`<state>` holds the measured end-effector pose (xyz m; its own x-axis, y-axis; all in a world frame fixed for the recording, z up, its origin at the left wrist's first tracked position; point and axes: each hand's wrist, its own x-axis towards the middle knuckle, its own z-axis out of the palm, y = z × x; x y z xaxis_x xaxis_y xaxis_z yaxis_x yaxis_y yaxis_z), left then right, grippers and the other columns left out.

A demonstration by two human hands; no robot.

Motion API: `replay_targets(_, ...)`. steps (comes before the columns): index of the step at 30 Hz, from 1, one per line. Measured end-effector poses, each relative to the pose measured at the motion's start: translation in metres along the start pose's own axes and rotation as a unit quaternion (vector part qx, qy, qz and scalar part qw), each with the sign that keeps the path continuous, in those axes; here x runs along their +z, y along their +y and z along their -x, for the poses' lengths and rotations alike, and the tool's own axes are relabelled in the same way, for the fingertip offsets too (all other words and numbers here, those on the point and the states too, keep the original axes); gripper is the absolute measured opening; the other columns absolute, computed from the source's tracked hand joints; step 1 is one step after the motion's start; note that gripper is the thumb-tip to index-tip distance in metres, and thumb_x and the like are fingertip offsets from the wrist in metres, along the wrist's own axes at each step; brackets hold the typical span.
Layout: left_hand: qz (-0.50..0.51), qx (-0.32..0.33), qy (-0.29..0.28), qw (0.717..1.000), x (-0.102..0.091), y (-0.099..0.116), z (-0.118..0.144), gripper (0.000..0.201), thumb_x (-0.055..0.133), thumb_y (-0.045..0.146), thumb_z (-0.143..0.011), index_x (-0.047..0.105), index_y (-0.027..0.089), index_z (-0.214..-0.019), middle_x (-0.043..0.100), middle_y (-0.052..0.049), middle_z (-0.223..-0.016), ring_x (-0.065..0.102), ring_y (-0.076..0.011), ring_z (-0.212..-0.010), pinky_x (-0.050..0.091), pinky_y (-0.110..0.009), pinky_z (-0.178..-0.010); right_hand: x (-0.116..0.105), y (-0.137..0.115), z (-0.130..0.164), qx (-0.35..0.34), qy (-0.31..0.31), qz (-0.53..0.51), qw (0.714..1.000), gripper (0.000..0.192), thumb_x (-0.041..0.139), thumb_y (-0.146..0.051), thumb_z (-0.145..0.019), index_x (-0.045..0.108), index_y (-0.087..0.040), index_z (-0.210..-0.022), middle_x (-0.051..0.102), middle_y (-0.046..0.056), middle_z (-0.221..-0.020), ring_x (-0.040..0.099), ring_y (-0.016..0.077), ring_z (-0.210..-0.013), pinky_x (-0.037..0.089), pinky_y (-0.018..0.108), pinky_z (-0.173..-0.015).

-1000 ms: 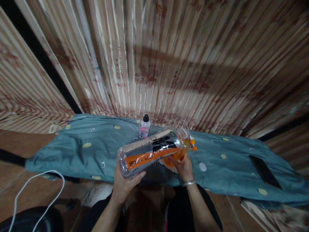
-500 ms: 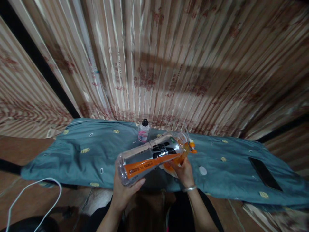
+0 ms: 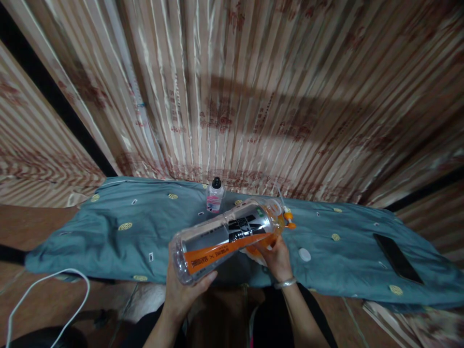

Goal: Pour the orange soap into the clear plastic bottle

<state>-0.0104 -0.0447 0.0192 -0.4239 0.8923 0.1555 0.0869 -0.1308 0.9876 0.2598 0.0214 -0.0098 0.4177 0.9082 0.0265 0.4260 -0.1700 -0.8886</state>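
Note:
My left hand (image 3: pixel 184 290) is wrapped round the lower end of a large clear plastic bottle (image 3: pixel 224 237) with a silver, black and orange label. The bottle lies tilted across the middle, its uncapped mouth toward the right. Below that neck, the fingers of my right hand (image 3: pixel 275 258) close on a translucent orange bottle (image 3: pixel 266 243), mostly hidden behind the large one. An orange and white pump head (image 3: pixel 288 218) with a thin clear tube rests just beyond the mouth. Something white under the orange bottle is too covered to make out.
A small clear bottle (image 3: pixel 215 195) with a black cap and pink label stands behind. A white round cap (image 3: pixel 304 254) and a black phone (image 3: pixel 398 258) lie to the right on the teal cloth (image 3: pixel 101 241). A white cable (image 3: pixel 49 276) loops at lower left; a striped curtain (image 3: pixel 232 96) hangs behind.
The base of the large bottle, with my left hand, has shifted slightly left and down. My right hand stays nearly where it was, and the whole view has moved a little.

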Motion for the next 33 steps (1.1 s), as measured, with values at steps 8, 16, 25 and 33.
replay_targets(8,0.014,0.023,0.019,0.999,0.006,0.006,0.001,0.086,0.110,0.063,-0.058,0.070,0.027,-0.125,0.077,-0.005,-0.114,0.073,-0.0473,-0.144,0.046,-0.071,-0.137,0.000,0.005,-0.002,-0.014,0.005,-0.008,1.000,0.059,0.091,-0.064,-0.069,0.071,-0.025,-0.108,0.088,0.018,-0.105,0.086,0.0435,-0.100,0.070,0.052,-0.086)
replay_targets(16,0.033,0.021,-0.006,0.999,0.009,0.006,0.001,0.099,0.108,0.057,-0.060,0.069,0.030,-0.146,0.081,-0.009,-0.134,0.079,-0.0438,-0.134,0.057,-0.069,-0.129,0.001,0.008,-0.004,-0.040,0.023,-0.026,0.999,0.074,0.087,-0.091,-0.062,0.068,-0.028,-0.096,0.089,0.016,-0.095,0.086,0.0412,-0.093,0.069,0.050,-0.082)
replay_targets(25,0.026,0.044,-0.003,0.999,0.010,-0.004,-0.001,0.097,0.106,0.061,-0.064,0.067,0.027,-0.146,0.081,-0.012,-0.132,0.079,-0.0443,-0.136,0.056,-0.069,-0.129,-0.004,0.008,-0.007,-0.035,0.000,-0.010,0.999,0.070,0.089,-0.082,-0.063,0.071,-0.027,-0.102,0.091,0.018,-0.101,0.088,0.0445,-0.096,0.069,0.052,-0.083)
replay_targets(33,0.055,0.043,-0.027,0.997,0.007,-0.015,-0.009,0.093,0.105,0.064,-0.063,0.068,0.028,-0.140,0.082,-0.009,-0.118,0.082,-0.0446,-0.127,0.061,-0.069,-0.122,-0.007,0.015,-0.014,-0.032,-0.028,-0.017,0.999,0.069,0.094,-0.079,-0.062,0.073,-0.027,-0.102,0.091,0.017,-0.100,0.088,0.0435,-0.098,0.069,0.048,-0.079)
